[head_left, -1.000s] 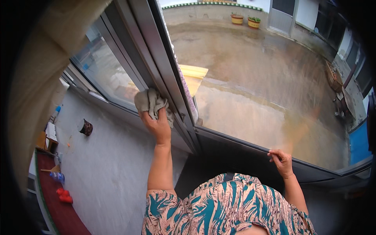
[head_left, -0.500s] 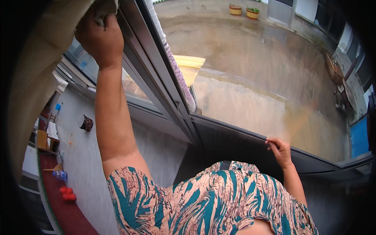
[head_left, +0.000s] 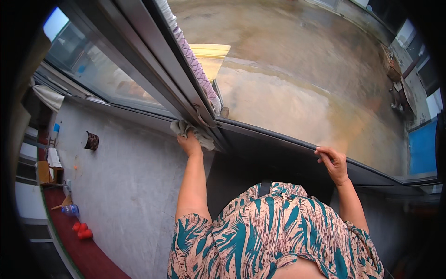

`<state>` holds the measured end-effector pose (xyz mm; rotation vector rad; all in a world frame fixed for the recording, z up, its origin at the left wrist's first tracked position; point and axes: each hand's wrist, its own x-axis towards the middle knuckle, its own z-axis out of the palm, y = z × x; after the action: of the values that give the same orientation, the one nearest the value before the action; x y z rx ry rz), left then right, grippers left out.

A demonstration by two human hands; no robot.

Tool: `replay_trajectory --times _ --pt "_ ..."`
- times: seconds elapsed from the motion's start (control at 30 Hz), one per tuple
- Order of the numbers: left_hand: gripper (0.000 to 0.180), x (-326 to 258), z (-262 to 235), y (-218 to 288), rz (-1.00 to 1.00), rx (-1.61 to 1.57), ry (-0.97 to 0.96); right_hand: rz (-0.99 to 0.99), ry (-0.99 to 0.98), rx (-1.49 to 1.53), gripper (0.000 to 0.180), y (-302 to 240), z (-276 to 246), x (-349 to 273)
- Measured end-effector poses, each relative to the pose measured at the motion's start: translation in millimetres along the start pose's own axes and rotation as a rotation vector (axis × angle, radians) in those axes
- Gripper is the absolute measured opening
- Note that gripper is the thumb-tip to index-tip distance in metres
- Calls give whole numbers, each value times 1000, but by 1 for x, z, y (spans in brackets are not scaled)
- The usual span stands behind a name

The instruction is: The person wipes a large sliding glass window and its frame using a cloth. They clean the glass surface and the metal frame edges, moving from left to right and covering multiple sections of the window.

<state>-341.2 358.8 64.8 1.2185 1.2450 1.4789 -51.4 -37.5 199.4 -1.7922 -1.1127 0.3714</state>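
My left hand (head_left: 190, 143) is closed on a crumpled grey-white cloth (head_left: 202, 138), which it presses against the lower part of the metal door frame (head_left: 155, 60). The left arm reaches forward and down, with the cloth bunched around the fingers. My right hand (head_left: 332, 163) rests on the dark top edge of the door panel (head_left: 278, 138), its fingers curled over that edge. A curved metal handle or latch (head_left: 204, 117) sits on the frame just above the cloth.
Outside lies a wet concrete yard (head_left: 288, 93) with a yellow sheet (head_left: 209, 58). Indoors, a dark patterned bin (head_left: 90, 141) stands on the grey floor (head_left: 121, 186). Farther left, a cardboard box (head_left: 46, 172), blue-labelled container (head_left: 70, 209) and red objects (head_left: 82, 230) lie by a dark red strip (head_left: 88, 255).
My left hand has moved from high up near the curtain down to the lower door frame, with the cloth in it. The right hand has stayed on the panel edge. The view has shifted slightly.
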Motion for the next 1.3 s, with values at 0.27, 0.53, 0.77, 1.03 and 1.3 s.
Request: replay_trajectory --times 0.27,0.53,0.77,1.03,1.3 --pt "40 1 26 -19 -371 -406 -14 30 13 13 17 -2 7 2" --pt "43 -63 52 0 -483 -576 -74 -24 -4 11 19 3 17 17" --pt "36 -50 74 48 -351 -390 1 -88 -98 -75 24 -2 53 26" --pt "38 -92 106 49 -85 25 -184 350 -233 -232 27 53 65 -90" --pt "49 -147 158 36 -166 238 -354 785 -50 -129 31 73 64 -174"
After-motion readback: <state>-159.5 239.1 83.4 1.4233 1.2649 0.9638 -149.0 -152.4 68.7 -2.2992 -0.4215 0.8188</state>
